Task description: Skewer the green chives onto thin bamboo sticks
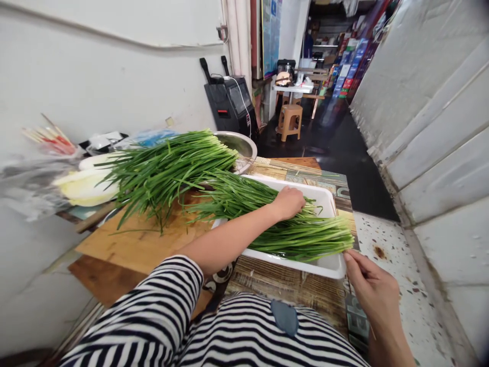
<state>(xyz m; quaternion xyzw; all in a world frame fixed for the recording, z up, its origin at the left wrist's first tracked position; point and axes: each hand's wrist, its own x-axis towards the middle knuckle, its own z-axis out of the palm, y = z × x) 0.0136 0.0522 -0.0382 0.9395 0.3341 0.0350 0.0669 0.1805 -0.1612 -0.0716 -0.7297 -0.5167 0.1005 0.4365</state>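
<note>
A white rectangular tray [326,270] holds long green chives [301,237], their pale stem ends toward the right. My left hand [289,203] reaches over the tray with fingers curled down on the chives; what its fingertips hold is hidden. At the tray's right front corner is my right hand [369,278], thumb and index finger pinched together at the tips of the stems. Whatever lies between those fingertips is too small to make out. A bigger bunch of chives [171,163] rests to the left, across a metal bowl [248,145] and a wooden board [141,239].
Beyond the bunch at the left lie a pale cabbage [86,188], plastic bags and skewers [51,140]. A black speaker [233,104] leans by the wall. Farther back are a brown stool [290,121], a small table and stacked boxes. A white wall runs along the right.
</note>
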